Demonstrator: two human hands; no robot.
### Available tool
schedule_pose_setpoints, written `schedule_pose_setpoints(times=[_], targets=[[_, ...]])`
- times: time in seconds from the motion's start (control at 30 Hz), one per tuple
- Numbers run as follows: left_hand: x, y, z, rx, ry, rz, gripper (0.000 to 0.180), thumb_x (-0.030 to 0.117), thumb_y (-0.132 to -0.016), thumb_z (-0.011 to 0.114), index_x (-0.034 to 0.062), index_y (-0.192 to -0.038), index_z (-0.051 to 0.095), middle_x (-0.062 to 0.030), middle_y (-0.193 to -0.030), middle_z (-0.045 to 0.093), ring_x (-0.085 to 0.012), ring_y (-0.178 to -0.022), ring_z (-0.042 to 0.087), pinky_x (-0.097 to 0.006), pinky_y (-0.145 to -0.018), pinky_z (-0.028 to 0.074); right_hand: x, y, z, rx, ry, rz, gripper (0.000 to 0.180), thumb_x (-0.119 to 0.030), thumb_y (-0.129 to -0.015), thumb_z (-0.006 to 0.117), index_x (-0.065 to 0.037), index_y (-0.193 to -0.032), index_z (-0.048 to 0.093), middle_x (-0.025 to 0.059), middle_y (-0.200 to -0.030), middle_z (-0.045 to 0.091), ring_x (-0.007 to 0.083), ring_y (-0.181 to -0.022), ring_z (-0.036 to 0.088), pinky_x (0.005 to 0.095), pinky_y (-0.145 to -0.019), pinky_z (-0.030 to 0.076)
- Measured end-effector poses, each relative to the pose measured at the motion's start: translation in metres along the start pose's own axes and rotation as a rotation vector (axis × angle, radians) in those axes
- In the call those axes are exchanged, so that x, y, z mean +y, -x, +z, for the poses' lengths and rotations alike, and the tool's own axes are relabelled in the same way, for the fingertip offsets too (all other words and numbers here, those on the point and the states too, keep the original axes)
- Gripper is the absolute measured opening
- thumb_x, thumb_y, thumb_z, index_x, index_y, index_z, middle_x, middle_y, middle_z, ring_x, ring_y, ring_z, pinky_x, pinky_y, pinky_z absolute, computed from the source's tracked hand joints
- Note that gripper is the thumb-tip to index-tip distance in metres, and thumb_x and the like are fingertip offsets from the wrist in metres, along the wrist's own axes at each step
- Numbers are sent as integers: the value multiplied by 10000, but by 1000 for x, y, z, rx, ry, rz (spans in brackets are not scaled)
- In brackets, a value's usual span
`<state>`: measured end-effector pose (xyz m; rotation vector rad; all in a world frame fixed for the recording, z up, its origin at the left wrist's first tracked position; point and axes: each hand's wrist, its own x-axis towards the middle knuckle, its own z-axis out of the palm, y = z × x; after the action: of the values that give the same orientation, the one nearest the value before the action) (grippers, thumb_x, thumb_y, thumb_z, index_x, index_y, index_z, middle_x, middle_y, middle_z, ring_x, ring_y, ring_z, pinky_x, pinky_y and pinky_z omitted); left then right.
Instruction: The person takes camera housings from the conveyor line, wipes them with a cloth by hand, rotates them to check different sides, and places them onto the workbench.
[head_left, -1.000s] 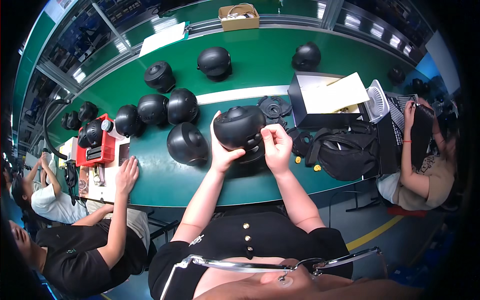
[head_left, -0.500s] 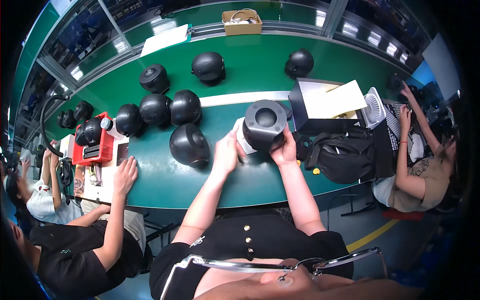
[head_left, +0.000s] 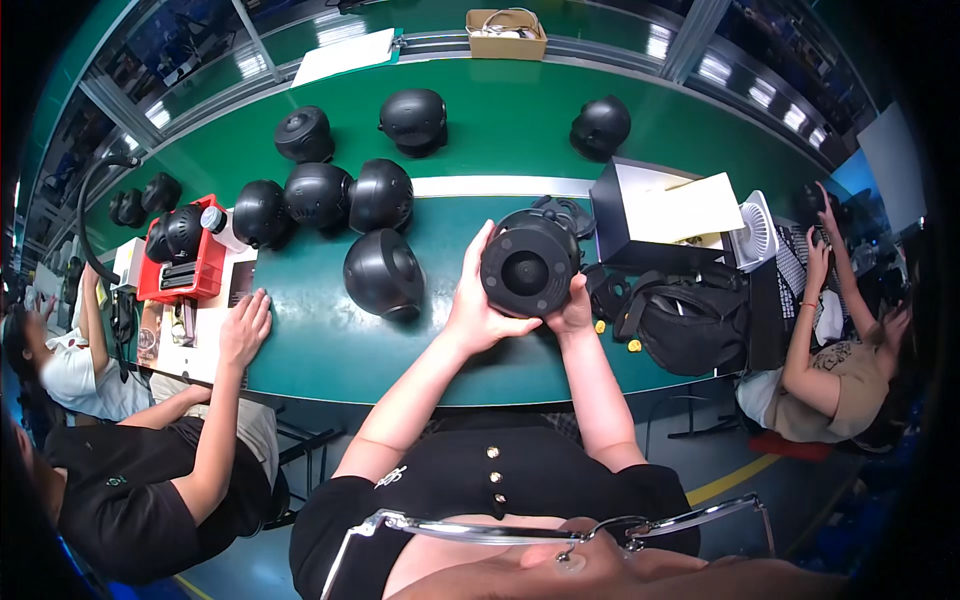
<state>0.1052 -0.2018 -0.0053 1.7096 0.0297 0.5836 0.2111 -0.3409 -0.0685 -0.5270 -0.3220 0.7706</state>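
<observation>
Both my hands hold a round black dome-shaped housing [head_left: 530, 263] above the green table [head_left: 500, 130], its flat underside with a central recess turned toward me. My left hand [head_left: 478, 300] wraps its left side, fingers reaching up along the rim. My right hand [head_left: 572, 310] supports its lower right edge. Another black dome [head_left: 383, 272] rests on the table just left of my left hand. A black ring-shaped part [head_left: 570, 212] lies on the table behind the held housing.
Several more black domes [head_left: 318, 192] sit in a cluster at left and further back [head_left: 600, 125]. A black box with papers [head_left: 660, 215], a black bag [head_left: 690, 320] and a small white fan [head_left: 757, 232] stand at right. A red tray [head_left: 185, 268] and a co-worker's hand [head_left: 246, 325] are at left; another person [head_left: 840, 370] sits at right.
I lifted the housing off the table and turned it over in my hands, so its flat underside now faces me instead of the rounded top.
</observation>
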Motion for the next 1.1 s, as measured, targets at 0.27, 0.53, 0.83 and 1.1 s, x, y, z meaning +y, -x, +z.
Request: schedule_pose_setpoints(times=[0.27, 0.53, 0.83, 1.1], targets=[[3, -5, -2, -25, -117, 2, 1347, 334, -545, 948, -3, -1544, 111, -199, -1473, 390, -313, -1384, 401, -427, -1170, 306, -4, -2, -10, 13, -84, 109, 846, -455, -783, 808, -45, -1426, 442, 92, -1372, 554, 242, -1263, 538, 422, -1088, 428], [-12, -5, -5, 20, -543, -68, 1174, 422, -636, 890, -40, -1505, 249, -326, -1551, 194, -466, -1458, 203, -482, -1185, 263, -51, -77, 53, 112, 188, -76, 636, -32, -830, 699, -40, -1414, 445, 110, -1341, 564, 245, -1245, 549, 390, -1074, 432], [-30, 2, 8, 39, -746, 69, 608, 305, -774, 790, 5, -1266, 596, -295, -1472, 365, -475, -1402, 309, -520, -1114, 347, -33, -263, 54, 89, 2273, -720, 903, -246, -582, 875, -280, -1397, 488, 149, -1503, 356, 393, -1362, 357, 608, -1103, 297], [-42, -1, 15, 82, -746, 62, 545, 303, -798, 765, 24, -1241, 618, -284, -1454, 395, -472, -1380, 337, -510, -1103, 359, -51, -307, 33, 163, 1905, -830, 224, -284, -787, 680, -143, -946, 752, 126, -1237, 624, 351, -1251, 483, 553, -1006, 382]])
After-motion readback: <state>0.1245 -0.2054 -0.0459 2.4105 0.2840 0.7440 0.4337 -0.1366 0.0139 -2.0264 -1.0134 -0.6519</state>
